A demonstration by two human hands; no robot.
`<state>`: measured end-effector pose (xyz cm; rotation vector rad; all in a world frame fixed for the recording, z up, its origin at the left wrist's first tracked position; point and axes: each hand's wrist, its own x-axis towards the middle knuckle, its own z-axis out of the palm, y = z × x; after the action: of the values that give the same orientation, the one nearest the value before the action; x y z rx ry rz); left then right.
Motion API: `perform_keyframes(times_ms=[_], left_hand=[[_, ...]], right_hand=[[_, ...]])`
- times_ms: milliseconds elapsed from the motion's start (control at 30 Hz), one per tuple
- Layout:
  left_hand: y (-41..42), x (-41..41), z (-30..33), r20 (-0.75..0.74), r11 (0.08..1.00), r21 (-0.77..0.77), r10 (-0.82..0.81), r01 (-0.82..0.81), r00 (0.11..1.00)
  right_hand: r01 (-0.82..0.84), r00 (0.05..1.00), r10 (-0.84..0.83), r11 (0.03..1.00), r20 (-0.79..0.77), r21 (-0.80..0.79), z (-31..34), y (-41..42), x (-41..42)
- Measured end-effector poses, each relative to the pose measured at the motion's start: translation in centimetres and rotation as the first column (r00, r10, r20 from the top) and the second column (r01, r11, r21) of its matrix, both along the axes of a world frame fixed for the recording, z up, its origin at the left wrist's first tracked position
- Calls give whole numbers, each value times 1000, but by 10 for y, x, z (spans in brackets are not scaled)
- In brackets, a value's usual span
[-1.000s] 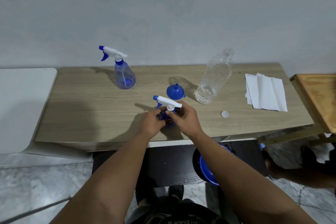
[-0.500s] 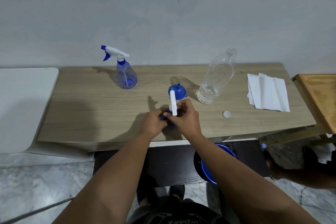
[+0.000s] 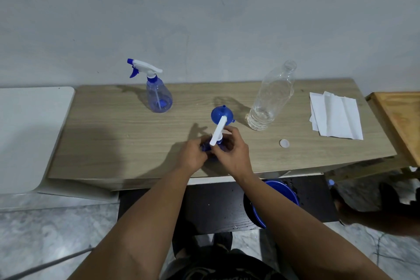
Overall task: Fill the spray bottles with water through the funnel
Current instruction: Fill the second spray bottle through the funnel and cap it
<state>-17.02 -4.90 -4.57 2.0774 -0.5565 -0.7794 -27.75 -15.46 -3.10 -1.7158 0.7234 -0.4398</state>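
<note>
On the wooden table, near its front edge, my left hand grips the body of a blue spray bottle, mostly hidden by both hands. My right hand pinches the collar of its white spray head, which points away from me. A blue funnel lies upside down just behind. A second spray bottle stands upright at the back left. An uncapped clear water bottle with a little water stands at the back right.
A small white cap lies right of my hands. White paper towels lie at the table's right end. A blue basin sits under the table. A white surface adjoins on the left, a wooden one on the right.
The white spray head has turned from pointing left to pointing away from me, twisted by my right hand. The left hand has kept its hold on the bottle.
</note>
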Motion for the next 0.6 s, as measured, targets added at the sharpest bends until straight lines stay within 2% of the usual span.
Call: perform_keyframes(times_ms=[67, 233, 367, 533, 600], left_hand=[[0, 0, 1, 2, 1000, 27, 7, -7, 1000], [0, -1, 1, 48, 996, 86, 23, -27, 999], [-1, -3, 5, 33, 998, 56, 19, -21, 999], [-1, -3, 3, 49, 994, 104, 40, -45, 998], [-2, -4, 5, 71, 992, 116, 39, -47, 997]], right_hand=[[-22, 999, 23, 999, 26, -32, -2, 2, -3], [106, 994, -105, 994, -17, 34, -5, 7, 3], [17, 999, -16, 999, 31, -27, -5, 11, -3], [109, 994, -109, 992, 2, 64, -6, 10, 1], [77, 997, -77, 996, 4, 37, -6, 10, 0]])
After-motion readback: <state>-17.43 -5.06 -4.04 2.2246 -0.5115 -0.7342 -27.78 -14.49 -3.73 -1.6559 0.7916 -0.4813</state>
